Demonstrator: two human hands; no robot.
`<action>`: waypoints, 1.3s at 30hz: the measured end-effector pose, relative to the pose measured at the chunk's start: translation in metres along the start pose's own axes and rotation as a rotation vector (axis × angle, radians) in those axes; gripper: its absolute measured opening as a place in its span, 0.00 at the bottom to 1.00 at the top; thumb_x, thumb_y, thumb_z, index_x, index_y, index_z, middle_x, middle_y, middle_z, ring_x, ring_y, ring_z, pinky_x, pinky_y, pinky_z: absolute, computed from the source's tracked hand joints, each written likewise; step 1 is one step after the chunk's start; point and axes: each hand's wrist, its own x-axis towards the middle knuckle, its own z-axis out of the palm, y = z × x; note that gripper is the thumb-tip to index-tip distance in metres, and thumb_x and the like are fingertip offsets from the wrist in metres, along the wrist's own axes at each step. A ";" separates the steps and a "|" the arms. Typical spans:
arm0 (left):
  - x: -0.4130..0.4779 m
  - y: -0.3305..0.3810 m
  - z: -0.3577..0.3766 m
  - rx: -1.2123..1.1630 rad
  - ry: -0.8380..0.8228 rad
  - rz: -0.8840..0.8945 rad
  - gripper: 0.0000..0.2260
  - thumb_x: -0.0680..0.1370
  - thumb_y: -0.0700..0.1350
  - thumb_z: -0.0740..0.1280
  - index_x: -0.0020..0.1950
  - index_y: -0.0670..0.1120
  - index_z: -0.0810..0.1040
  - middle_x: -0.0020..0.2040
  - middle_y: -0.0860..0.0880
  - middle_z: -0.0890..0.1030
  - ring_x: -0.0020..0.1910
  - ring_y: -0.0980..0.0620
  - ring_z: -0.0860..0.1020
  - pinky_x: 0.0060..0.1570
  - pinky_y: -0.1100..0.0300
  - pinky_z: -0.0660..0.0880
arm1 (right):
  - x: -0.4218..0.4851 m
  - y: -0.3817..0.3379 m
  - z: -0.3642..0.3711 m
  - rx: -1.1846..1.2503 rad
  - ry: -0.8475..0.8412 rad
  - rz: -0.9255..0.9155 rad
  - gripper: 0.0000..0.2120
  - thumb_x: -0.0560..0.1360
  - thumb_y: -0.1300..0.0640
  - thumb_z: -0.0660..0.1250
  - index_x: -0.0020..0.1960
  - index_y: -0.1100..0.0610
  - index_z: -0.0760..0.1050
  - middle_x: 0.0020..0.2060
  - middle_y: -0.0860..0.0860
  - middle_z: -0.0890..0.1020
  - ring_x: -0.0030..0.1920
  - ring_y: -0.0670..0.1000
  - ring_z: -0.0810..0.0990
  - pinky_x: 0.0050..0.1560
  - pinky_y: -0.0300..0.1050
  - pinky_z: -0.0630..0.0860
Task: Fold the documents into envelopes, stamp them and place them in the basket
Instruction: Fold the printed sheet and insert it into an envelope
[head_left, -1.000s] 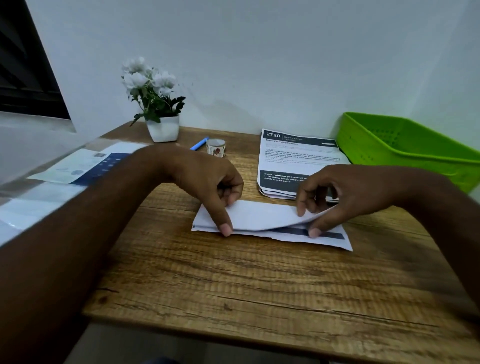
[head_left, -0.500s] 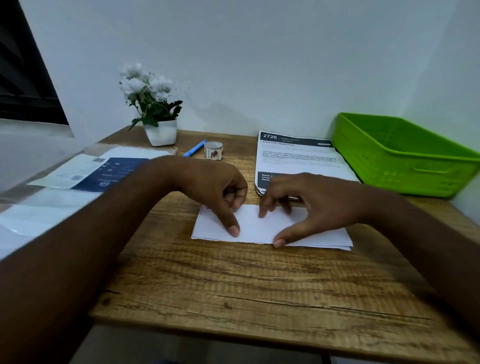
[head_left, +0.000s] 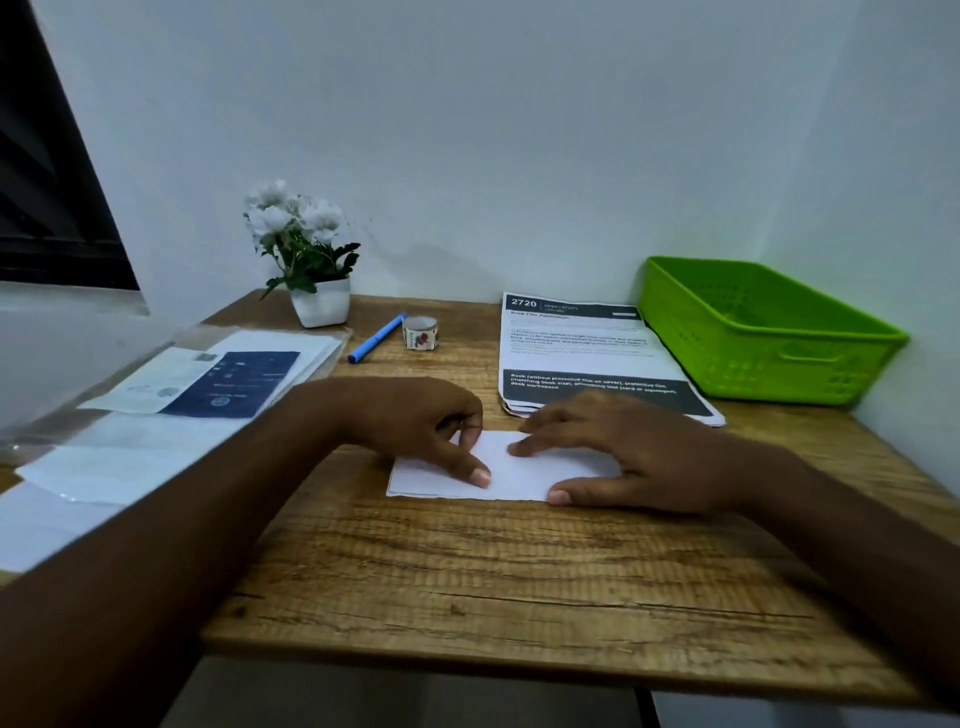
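A folded white document (head_left: 519, 475) lies flat on the wooden table (head_left: 519, 571) in front of me. My left hand (head_left: 415, 421) presses its left part with the index fingertip, the other fingers curled under. My right hand (head_left: 623, 452) lies spread on its right part, fingers pressing the paper and thumb along the near edge. Behind them is a stack of printed documents (head_left: 587, 348). The green basket (head_left: 753, 332) stands at the back right. A small roll of stamps (head_left: 421, 332) and a blue pen (head_left: 376, 338) lie near the back.
A white pot of white flowers (head_left: 311, 260) stands at the back left by the wall. Envelopes and papers in clear sleeves (head_left: 197, 384) cover the left side. A wall closes off the right, just behind the basket.
The top flap has been folded down and flattened over the printed part. My right hand slid left across the paper, pressing it. My left index finger stayed on the left part.
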 end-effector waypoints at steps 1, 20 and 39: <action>-0.004 -0.001 0.004 -0.001 0.028 0.012 0.13 0.72 0.60 0.70 0.46 0.52 0.74 0.37 0.56 0.71 0.36 0.59 0.67 0.35 0.63 0.64 | -0.008 0.005 0.000 0.010 -0.003 0.023 0.24 0.76 0.34 0.58 0.71 0.37 0.66 0.70 0.39 0.67 0.70 0.40 0.63 0.70 0.44 0.62; -0.081 -0.023 0.033 0.314 0.491 0.017 0.15 0.74 0.65 0.62 0.56 0.59 0.71 0.51 0.63 0.71 0.49 0.64 0.69 0.44 0.71 0.65 | -0.018 0.013 -0.023 0.086 0.233 0.180 0.17 0.72 0.31 0.62 0.53 0.38 0.79 0.48 0.34 0.81 0.51 0.38 0.79 0.53 0.49 0.77; -0.216 -0.156 0.014 -0.090 0.507 -0.296 0.30 0.55 0.76 0.67 0.54 0.67 0.79 0.59 0.66 0.71 0.60 0.70 0.67 0.52 0.73 0.64 | 0.174 -0.170 -0.005 -0.085 0.250 -0.295 0.08 0.74 0.42 0.68 0.50 0.42 0.80 0.45 0.38 0.82 0.35 0.34 0.70 0.37 0.36 0.67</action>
